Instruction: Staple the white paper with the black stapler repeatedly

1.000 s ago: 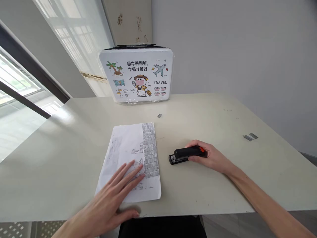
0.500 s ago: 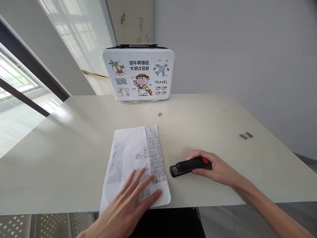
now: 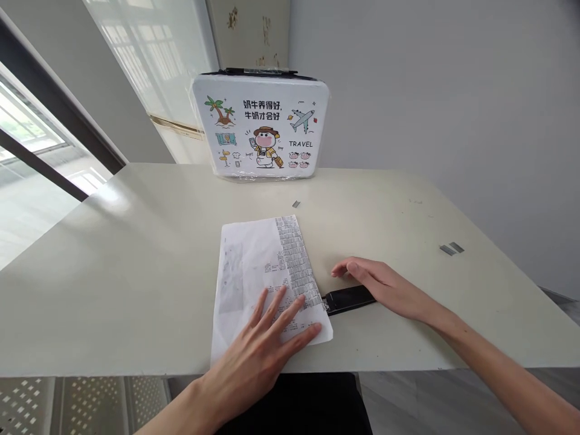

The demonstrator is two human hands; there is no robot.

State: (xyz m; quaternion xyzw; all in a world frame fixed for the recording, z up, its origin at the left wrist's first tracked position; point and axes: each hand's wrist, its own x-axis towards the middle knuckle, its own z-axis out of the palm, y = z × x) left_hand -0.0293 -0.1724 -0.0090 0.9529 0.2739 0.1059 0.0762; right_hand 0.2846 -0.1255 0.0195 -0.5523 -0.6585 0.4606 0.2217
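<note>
My left hand [image 3: 272, 338] lies flat with fingers spread on a printed sheet of paper [image 3: 249, 241]. Dense rows of metal staples [image 3: 294, 254] run down the sheet's right side. A black stapler [image 3: 351, 299] rests on the table with its front end meeting the paper's lower right edge; I cannot tell how far it reaches around the sheet. Over the stapler's rear end is my right hand [image 3: 380, 284], its fingers loosely extended to the left and not wrapped around it. The edge of that hand hides the stapler's back and seems to touch it.
A white cartoon-printed case [image 3: 263, 127] with a black handle stands at the back of the table [image 3: 149, 260]. One small staple strip [image 3: 296, 204] lies in front of it. Two more staple strips [image 3: 452, 248] lie at the right. The table's front edge is close to me.
The paper and my left hand have shifted right and slightly away from me. The stapler's front now meets the paper's edge. My right hand has loosened its grip and sits over the stapler's rear.
</note>
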